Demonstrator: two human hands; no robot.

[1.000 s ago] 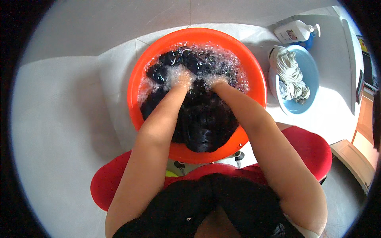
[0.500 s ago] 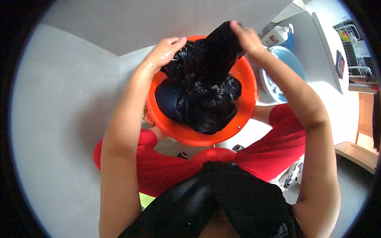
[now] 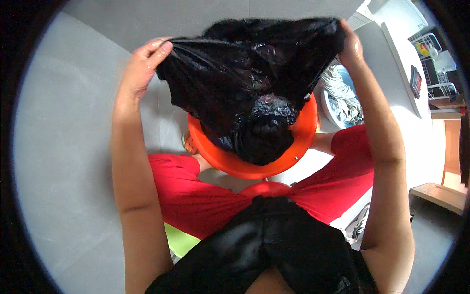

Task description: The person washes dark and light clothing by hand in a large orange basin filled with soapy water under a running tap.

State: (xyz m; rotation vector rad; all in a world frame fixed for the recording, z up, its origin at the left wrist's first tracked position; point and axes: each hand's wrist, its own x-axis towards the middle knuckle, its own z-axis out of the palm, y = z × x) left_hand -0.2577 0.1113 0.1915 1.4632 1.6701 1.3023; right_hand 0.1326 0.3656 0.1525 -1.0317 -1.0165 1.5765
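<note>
A wet black garment [image 3: 254, 63] is stretched wide between my two hands; its exact kind I cannot make out. My left hand [image 3: 148, 61] pinches one corner between thumb and fingers. My right hand [image 3: 351, 46] grips the opposite upper corner, its fingers partly hidden by the cloth. The garment's lower part hangs down into an orange basin [image 3: 306, 132] between my knees. More wet black cloth [image 3: 264, 139] lies bunched in the basin, and the spread garment hides the far rim.
Right of the basin stands a light blue tub [image 3: 329, 105] holding wet grey-white cloth [image 3: 342, 95]. A phone [image 3: 415, 82] lies on a white ledge [image 3: 399, 63] at the right, beside a wire rack [image 3: 431, 63]. Grey walls [image 3: 73, 122] close in on the left and far side.
My hands have moved apart, left hand leftward and right hand rightward. The black garment has been lifted from the basin and spread open between them.
</note>
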